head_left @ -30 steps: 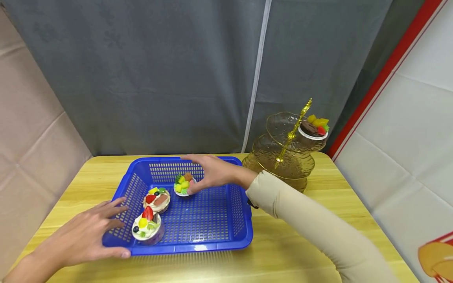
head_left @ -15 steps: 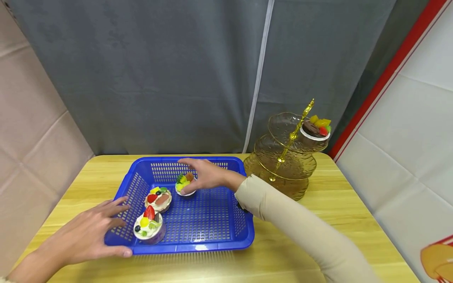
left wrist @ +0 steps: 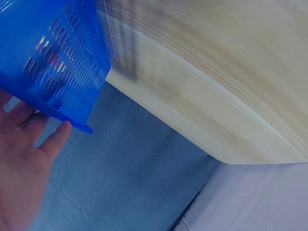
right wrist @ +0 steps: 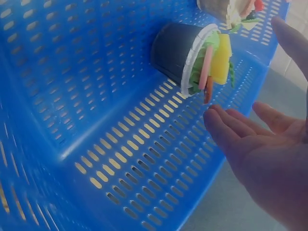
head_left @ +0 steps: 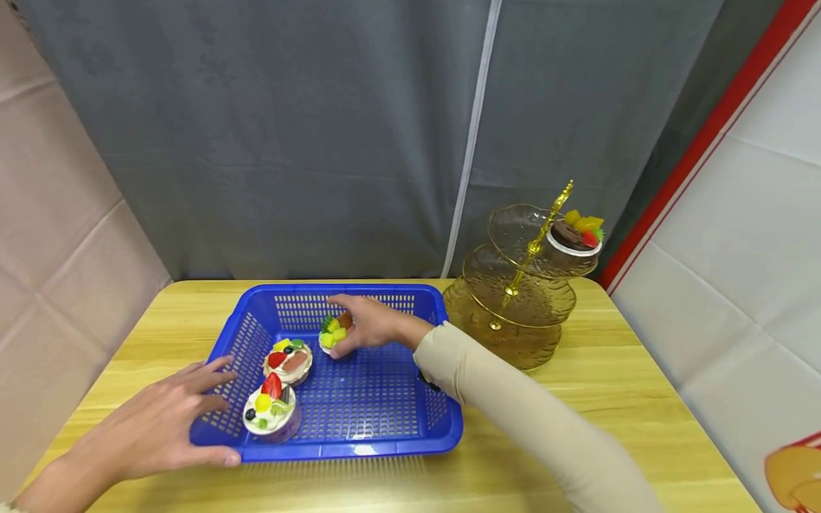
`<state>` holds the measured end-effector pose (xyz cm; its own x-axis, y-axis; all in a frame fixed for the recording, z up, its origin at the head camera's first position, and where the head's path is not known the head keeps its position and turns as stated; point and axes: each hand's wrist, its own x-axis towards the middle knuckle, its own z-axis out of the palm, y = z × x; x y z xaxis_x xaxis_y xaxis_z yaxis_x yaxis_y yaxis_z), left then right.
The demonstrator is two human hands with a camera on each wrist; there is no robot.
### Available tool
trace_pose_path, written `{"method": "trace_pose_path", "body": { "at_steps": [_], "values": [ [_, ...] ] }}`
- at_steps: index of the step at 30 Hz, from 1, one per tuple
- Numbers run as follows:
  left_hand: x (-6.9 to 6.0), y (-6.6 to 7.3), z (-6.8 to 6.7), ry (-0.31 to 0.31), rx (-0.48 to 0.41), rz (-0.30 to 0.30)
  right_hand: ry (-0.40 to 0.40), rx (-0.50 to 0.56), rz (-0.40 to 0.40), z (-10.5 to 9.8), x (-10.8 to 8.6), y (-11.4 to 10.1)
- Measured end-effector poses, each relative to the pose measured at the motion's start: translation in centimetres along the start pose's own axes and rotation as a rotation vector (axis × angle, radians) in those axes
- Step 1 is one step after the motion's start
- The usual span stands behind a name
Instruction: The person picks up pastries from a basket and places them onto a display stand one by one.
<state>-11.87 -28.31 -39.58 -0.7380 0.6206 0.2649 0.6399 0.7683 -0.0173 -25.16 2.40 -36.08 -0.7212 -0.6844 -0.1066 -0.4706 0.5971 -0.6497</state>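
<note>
One fruit-topped cup (right wrist: 179, 57), upright, toppings (head_left: 338, 334) upward

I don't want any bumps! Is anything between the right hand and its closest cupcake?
Nothing visible: the right hand is close to that cupcake, and the blue basket is open on top.

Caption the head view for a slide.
Left hand at the rim of the basket, right hand by the far cupcake inside; a chocolate cupcake on the top tier of the stand.
</note>
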Motion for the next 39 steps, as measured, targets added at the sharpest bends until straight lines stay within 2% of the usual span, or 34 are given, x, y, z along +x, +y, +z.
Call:
{"method": "trace_pose_path", "body": {
  "at_steps": [3,10,18,28,34,39],
  "values": [
    [0.0,0.1,0.0,-0.001,0.0,0.0,0.009,-0.018,0.014,0.2,0.2,0.3],
    [-0.1,0.0,0.2,0.042,0.006,0.014,0.015,-0.042,0.014,0.7,0.4,1.0],
    [-0.1,0.0,0.2,0.04,0.009,0.015,0.045,-0.038,0.015,1.3,0.9,1.6],
    [-0.1,-0.1,0.6,0.057,0.012,0.018,0.034,-0.066,0.03,2.2,1.6,2.1],
    [-0.1,-0.2,0.6,0.08,0.029,0.037,0.074,-0.129,0.053,2.8,2.0,2.0],
    [-0.2,-0.2,0.5,0.06,0.021,0.028,0.073,-0.183,0.082,3.2,2.2,1.8]
  ]
}}
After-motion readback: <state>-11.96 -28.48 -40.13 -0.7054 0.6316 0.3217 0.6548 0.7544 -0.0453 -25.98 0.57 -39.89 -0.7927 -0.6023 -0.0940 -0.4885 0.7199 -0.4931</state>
